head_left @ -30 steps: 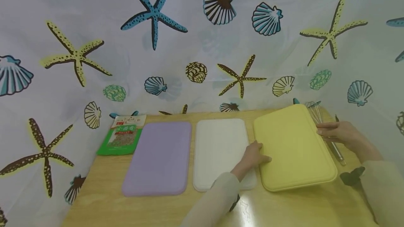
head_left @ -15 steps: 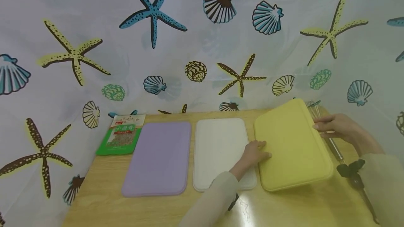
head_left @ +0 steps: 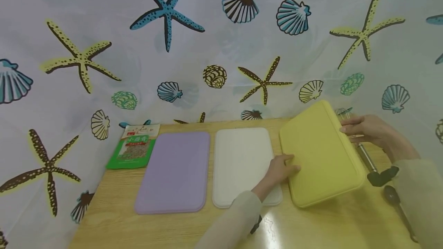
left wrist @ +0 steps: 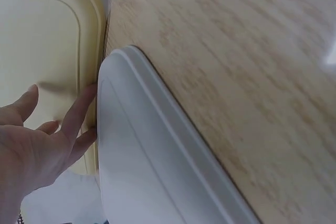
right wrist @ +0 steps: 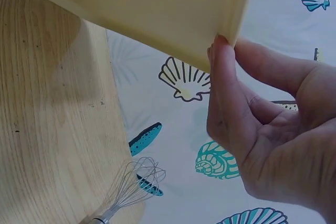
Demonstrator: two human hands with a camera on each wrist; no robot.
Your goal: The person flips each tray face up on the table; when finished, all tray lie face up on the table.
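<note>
A yellow rectangular plastic tray [head_left: 320, 145], smooth face up, leans with its right side raised off the wooden table. My right hand [head_left: 375, 131] pinches that raised edge between thumb and fingers; the right wrist view shows the tray's underside [right wrist: 142, 9] and the grip. At the lower left edge, my left hand [head_left: 279, 170] touches the tray with extended fingers, its thumb over the face. Close to that hand lies a white tray [head_left: 242, 160], its rounded rim [left wrist: 173, 108] near my fingertips in the left wrist view.
A purple tray [head_left: 174, 172] lies left of the white one, beside a green seasoning packet [head_left: 133, 149]. To the right are a wire whisk [right wrist: 134, 184] and a dark-headed spoon [head_left: 392, 195]. A shell-patterned curtain [head_left: 214, 41] hangs behind the table [head_left: 166, 229].
My right hand has moved up and slightly left, tilting the yellow tray more steeply. More of the whisk handle and the spoon now shows. My left hand stays almost in place.
</note>
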